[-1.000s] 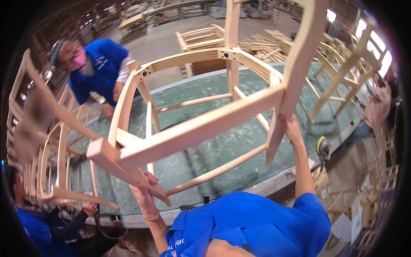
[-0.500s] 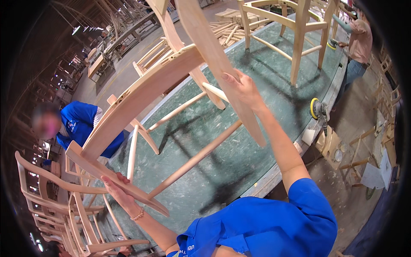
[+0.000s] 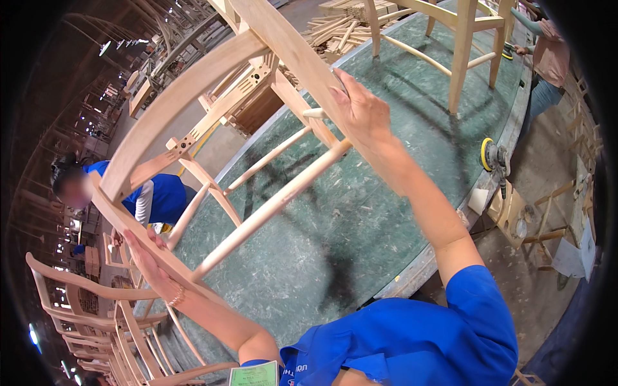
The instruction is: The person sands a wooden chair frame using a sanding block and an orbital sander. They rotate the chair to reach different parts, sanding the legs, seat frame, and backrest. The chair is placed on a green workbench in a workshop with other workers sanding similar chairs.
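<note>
I hold a pale, unfinished wooden chair frame [image 3: 183, 106] tilted up over the green-topped table. It has a wide curved rail and several round stretchers [image 3: 273, 209]. My left hand [image 3: 149, 257] grips its near left leg low down, with a beaded bracelet on the wrist. My right hand [image 3: 364, 109] is closed around the far right leg, thumb on the near face. The fingers behind that leg are partly hidden. Dark bolt holes show on the frame's inner crosspiece [image 3: 209, 119].
The green table [image 3: 399, 212] carries another chair frame [image 3: 462, 58] at the far right. A yellow-edged sander [image 3: 490, 156] rests at the right edge. Several chair frames [image 3: 96, 293] stand at left. A co-worker in blue [image 3: 158, 199] bends at left; another person [image 3: 550, 55] works far right.
The chair frame has turned in my hands, showing more of its underside and crosspiece. My left hand has moved up and left. The co-worker at left is bent lower.
</note>
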`<state>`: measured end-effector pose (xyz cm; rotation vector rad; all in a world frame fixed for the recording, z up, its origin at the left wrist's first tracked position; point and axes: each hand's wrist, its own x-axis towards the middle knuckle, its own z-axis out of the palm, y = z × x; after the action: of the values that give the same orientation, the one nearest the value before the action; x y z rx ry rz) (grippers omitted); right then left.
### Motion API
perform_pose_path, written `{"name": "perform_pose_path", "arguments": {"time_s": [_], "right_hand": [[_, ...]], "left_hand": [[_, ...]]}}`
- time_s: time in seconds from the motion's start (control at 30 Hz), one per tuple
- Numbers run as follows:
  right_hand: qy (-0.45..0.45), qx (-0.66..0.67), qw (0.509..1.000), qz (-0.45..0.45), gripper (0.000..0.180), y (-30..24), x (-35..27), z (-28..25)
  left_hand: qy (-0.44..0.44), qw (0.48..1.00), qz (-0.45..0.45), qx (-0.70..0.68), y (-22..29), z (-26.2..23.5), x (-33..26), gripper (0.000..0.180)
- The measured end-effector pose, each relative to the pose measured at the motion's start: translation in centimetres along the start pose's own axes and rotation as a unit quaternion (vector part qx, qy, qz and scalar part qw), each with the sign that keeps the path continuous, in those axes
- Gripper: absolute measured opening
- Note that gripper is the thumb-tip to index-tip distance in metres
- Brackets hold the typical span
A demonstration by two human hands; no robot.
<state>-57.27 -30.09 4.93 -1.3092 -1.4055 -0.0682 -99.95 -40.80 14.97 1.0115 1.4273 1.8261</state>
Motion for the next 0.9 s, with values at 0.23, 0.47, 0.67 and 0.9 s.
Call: {"name": "perform_pose_path", "arguments": {"time_s": [0.23,0.47,0.67,0.9], "right_hand": [[-0.065,-0.107,0.992,0.002,0.044,1.9,-1.1,1.0],[-0.125,-0.138,0.982,0.027,0.042,1.2,2.3,2.8],[-0.151,-0.149,0.977,0.032,0.051,0.8,3.9,3.7],[-0.190,-0.124,0.973,0.039,0.075,0.4,3.0,2.4]], "left_hand": [[-0.041,0.995,-0.069,0.059,0.8,2.1,9.0,0.045],[-0.078,0.990,-0.074,0.094,0.2,3.0,15.9,0.049],[-0.071,0.988,-0.062,0.120,-0.5,3.6,18.2,0.055],[-0.062,0.991,-0.063,0.097,0.0,3.3,16.0,0.048]]}}
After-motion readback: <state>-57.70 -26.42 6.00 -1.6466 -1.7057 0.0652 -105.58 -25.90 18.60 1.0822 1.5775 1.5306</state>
